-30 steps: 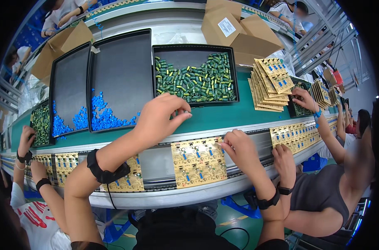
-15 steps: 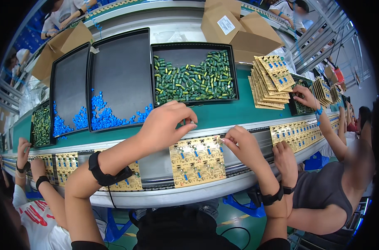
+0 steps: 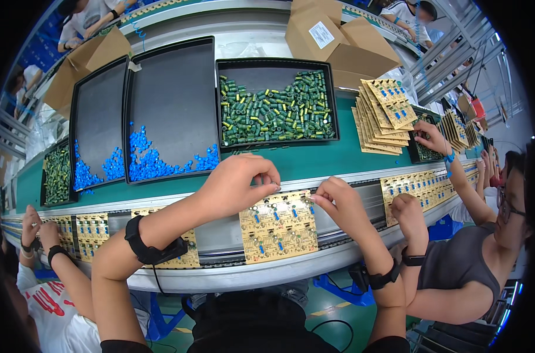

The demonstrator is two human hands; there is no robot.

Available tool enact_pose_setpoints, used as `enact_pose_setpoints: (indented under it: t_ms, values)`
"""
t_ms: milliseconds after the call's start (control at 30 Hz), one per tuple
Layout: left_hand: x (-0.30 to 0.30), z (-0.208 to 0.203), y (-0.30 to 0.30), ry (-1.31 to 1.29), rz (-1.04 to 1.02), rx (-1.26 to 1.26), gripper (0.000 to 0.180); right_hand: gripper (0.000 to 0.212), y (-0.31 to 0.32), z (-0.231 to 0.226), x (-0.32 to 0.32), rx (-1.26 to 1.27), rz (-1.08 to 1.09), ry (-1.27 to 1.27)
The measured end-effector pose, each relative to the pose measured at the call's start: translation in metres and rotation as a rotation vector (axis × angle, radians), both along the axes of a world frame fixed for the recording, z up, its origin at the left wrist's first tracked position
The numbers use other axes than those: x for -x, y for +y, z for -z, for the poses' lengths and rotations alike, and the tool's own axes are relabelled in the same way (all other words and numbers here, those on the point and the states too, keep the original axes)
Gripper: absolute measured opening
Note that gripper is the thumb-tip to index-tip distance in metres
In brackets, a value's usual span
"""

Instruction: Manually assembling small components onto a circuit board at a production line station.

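Head view shows a long green bench top (image 3: 314, 159) beyond a metal-railed conveyor (image 3: 217, 226). On the bench stand a tall black rectangular tray (image 3: 170, 100) and, right of it, a shallower black tray (image 3: 261, 82). One tan rectangular circuit board (image 3: 279, 230) spans the conveyor's rails. Left hand (image 3: 235, 182) and right hand (image 3: 341, 203) pinch at its far left and far right corners; whether they grasp anything, I cannot tell. Green-and-yellow cylinders (image 3: 279, 115) crowd the shallower tray; small blue parts (image 3: 147, 165) heap along the tall tray's near edge.
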State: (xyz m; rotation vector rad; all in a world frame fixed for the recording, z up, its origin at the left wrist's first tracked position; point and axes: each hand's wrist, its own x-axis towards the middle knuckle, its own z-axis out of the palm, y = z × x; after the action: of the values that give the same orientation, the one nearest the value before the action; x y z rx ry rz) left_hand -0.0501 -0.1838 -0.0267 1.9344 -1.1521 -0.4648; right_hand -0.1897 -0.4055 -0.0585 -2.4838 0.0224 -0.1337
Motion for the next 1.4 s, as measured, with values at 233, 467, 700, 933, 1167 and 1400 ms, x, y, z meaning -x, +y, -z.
enact_pose_setpoints:
  t_ms: [233, 467, 700, 933, 1167, 1400]
  values:
    - [0.000, -0.001, -0.001, 0.159, -0.012, -0.067, 0.009, 0.020, 0.009, -0.002, -0.004, 0.061, -0.033, -0.044]
    - [-0.005, 0.006, -0.004, 0.606, 0.041, 0.047, 0.012, 0.021, 0.012, -0.008, -0.007, 0.191, 0.019, -0.038]
    - [-0.002, 0.008, -0.010, 0.594, 0.012, 0.002, 0.013, 0.018, -0.003, -0.035, -0.083, 0.296, 0.035, -0.450]
    - [0.008, 0.010, -0.024, -0.011, 0.052, -0.123, 0.013, 0.024, -0.001, -0.021, -0.142, 0.387, 0.053, -0.215]
    - [0.012, 0.020, -0.032, -0.234, 0.165, -0.192, 0.013, 0.024, 0.005, -0.011, -0.147, 0.237, 0.030, -0.153]
    - [0.017, 0.021, -0.033, -0.349, 0.147, -0.187, 0.009, 0.016, 0.014, 0.001, -0.141, 0.168, 0.037, -0.364]
